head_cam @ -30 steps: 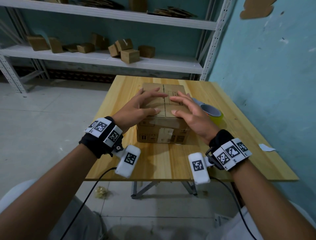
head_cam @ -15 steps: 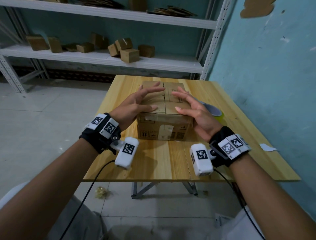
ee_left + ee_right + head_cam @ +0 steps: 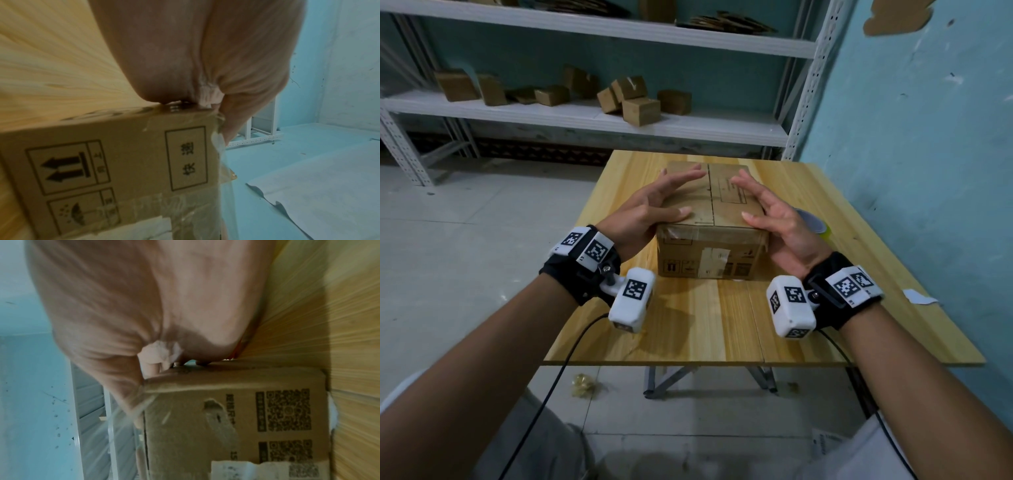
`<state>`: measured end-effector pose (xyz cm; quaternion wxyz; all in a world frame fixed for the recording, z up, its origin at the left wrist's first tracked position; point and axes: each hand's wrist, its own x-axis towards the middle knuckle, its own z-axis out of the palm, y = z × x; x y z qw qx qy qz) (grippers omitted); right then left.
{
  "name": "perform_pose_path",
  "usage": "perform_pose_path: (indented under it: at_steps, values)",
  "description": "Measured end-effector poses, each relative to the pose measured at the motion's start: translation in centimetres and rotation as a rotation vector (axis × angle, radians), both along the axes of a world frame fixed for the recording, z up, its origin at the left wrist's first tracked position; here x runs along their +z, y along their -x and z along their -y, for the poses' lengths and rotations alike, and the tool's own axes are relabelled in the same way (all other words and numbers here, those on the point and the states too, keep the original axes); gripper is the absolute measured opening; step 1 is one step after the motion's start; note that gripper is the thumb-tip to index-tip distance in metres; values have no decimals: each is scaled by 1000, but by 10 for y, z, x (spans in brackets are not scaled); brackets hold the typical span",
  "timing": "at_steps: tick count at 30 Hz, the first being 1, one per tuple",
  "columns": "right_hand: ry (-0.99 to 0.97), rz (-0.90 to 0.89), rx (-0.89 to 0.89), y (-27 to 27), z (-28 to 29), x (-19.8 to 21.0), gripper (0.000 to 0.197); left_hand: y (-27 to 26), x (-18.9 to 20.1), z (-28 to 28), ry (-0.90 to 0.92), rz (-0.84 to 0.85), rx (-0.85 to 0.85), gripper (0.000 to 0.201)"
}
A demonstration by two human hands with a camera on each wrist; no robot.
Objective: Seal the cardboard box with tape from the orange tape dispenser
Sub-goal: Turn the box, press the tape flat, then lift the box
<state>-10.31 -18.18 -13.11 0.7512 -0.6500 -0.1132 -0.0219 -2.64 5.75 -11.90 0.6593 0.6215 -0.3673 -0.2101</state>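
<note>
The cardboard box (image 3: 710, 219) sits at the centre of the wooden table (image 3: 702, 329), flaps folded down with the centre seam running from twelve to six o'clock and no fresh tape across it that I can see; only old clear scraps cling to the near face. My left hand (image 3: 650, 209) lies at its nine o'clock side, fingers straight and spread over the left flap, thumb near the front top edge, grasping nothing. My right hand (image 3: 774, 219) mirrors it at three o'clock, fingers extended over the right flap, also holding nothing. Just behind the right hand, at about three o'clock from the box, a roll of tape (image 3: 815, 224) shows, mostly hidden; I judge it belongs to the dispenser, though I cannot see any orange from the head view. The risk I see: once I lift a hand to fetch the tape, the flaps may spring up and the seam gape, so the tape would lie crooked or wrinkle; reaching blind past the box could also nudge it sideways. Against the frame a second ago, my hands have slid from flat on the lid toward the box's near side edges, palms now turned more inward, and the box looks unmoved.
</note>
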Motion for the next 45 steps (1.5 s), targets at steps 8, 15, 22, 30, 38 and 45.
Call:
perform_pose_path:
  at_steps: [8, 15, 22, 30, 38, 45]
  values:
    - [-102, -4, 51, 1, 7, -2, 66, -3, -3, -3, 30, -42, -2, 59]
    - [-87, -57, -21, 5, 7, 0, 48, 2, 1, -1, -54, -9, 103, 41]
    - [379, -21, -265, 1, -17, 4, 72, 20, 6, 15, -298, 192, 304, 54]
    - [363, -14, -260, 1, -20, 5, 66, 20, 9, 15, -277, 183, 301, 54]
    - [291, -46, -206, 3, -18, 8, 57, 19, 10, 9, -252, 165, 228, 55]
    - [186, -52, -151, 8, -17, 11, 55, 13, 5, 2, -168, 106, 132, 57]
